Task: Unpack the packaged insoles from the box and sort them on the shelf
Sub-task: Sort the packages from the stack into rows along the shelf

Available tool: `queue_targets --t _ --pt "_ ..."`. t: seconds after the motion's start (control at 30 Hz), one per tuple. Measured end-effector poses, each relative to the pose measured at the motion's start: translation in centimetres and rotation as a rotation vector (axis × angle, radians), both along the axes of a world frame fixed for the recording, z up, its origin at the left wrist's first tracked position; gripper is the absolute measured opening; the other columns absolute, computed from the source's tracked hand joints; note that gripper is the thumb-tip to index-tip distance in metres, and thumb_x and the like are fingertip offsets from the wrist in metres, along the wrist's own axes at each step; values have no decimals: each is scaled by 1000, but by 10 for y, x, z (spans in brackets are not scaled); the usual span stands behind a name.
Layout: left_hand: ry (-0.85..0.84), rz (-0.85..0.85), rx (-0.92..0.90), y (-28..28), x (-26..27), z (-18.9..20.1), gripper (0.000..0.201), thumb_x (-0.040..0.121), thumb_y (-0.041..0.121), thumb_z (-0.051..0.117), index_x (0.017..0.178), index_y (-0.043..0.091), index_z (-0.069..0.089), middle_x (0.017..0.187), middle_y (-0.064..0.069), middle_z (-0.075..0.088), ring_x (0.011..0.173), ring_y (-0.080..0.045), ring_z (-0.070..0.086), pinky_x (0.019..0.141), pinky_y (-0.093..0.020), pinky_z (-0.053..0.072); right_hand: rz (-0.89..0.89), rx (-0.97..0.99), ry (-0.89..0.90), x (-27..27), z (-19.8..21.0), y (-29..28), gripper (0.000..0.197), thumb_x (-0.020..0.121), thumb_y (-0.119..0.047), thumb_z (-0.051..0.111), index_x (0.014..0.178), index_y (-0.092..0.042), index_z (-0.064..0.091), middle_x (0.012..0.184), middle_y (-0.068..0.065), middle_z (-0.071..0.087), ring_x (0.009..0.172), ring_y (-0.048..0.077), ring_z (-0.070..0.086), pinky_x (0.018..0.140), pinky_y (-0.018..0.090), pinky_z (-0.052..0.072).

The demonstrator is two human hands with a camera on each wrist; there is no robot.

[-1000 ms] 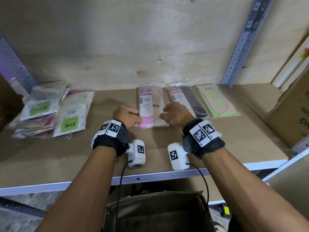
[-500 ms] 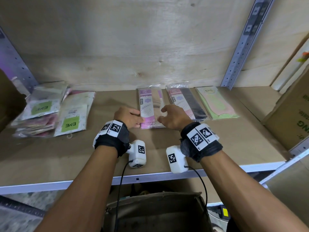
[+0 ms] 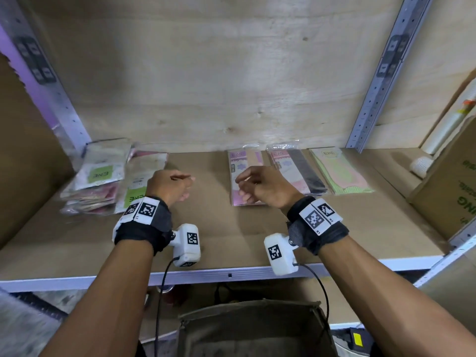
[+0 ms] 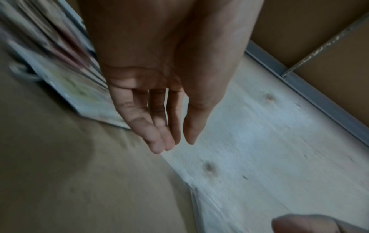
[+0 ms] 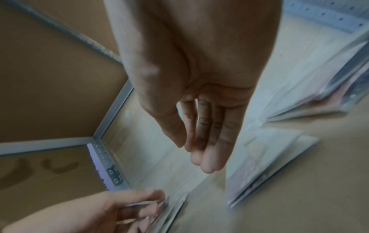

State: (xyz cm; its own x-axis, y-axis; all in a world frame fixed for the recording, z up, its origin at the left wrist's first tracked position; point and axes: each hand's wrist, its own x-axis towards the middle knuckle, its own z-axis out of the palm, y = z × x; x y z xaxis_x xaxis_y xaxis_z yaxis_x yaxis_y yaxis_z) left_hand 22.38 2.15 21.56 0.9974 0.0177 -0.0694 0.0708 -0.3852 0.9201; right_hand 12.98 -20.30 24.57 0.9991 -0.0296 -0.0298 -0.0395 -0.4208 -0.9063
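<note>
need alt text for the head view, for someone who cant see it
Both hands, left hand and right hand, hover empty with relaxed fingers over a brown shelf. Three insole packs lie side by side at the back: pink pack, black pack, green pack. A loose pile sits at left.
</note>
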Motion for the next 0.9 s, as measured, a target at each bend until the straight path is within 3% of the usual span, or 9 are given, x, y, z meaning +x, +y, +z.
queue_targets --t 0.07,0.17,0.23,0.37,0.5,0.67,0.77,0.83,0.9 --pt "-20 31 -8 24 -1 5 4 88 17 74 91 18 71 84 -7 71 49 -10 63 46 -17 48 24 76 63 3 0 19 13 95 -3 57 106 2 61 79 18 64 58 20 58 60 30 53" --pt "-67 93 0 61 -2 15 7 88 15 72 84 20 72 74 -2 70 41 -3 61 43 -14 48 39 47 80 19 -4 47 15 95 -2 57 106 4 63 84 16 64 68 22 60 67 34 57" --pt "-80 122 17 84 -3 21 12 87 15 73 78 22 71 74 -1 72 49 -7 64 53 -19 53 43 9 70 34 -6 69 19 93 -1 56 109 5 64 89 16 64 76 24 61 78 40 58" --pt "-44 151 -33 117 -5 28 11 87 9 71 82 18 72 76 -10 70 59 -21 61 68 -30 53 87 44 166 68 -9 122 28 91 2 55 119 5 58 97 17 58 76 21 56 70 32 55" --pt "-16 99 -45 132 -7 33 15 86 5 72 80 19 71 74 -9 70 51 -17 61 61 -29 55 122 25 231 97 -14 169 8 93 -6 58 89 -13 58 107 13 62 98 28 62 93 46 55" --pt "9 108 -96 143 -11 40 12 88 4 69 99 8 71 74 -11 67 54 -17 58 78 -38 56 109 91 268 127 -26 196 12 85 -6 73 79 -12 64 98 13 69 75 22 65 74 35 57" --pt "26 96 -80 147 -15 44 11 89 2 68 96 10 69 83 -16 67 58 -19 57 72 -33 57 49 79 296 130 -28 199 38 82 -1 74 114 5 56 95 19 70 67 25 60 64 31 55" --pt "28 80 2 151 -16 43 19 87 -3 67 100 10 69 91 -16 68 64 -21 63 64 -28 59 30 113 267 123 -26 197 65 85 1 68 139 -3 32 101 18 65 61 18 54 52 27 49" --pt "50 34 76 154 -16 41 32 82 -11 67 110 7 70 96 -13 68 84 -30 68 80 -39 62 19 145 200 113 -25 188 68 88 -2 64 145 -12 27 111 20 63 64 18 52 55 30 44"
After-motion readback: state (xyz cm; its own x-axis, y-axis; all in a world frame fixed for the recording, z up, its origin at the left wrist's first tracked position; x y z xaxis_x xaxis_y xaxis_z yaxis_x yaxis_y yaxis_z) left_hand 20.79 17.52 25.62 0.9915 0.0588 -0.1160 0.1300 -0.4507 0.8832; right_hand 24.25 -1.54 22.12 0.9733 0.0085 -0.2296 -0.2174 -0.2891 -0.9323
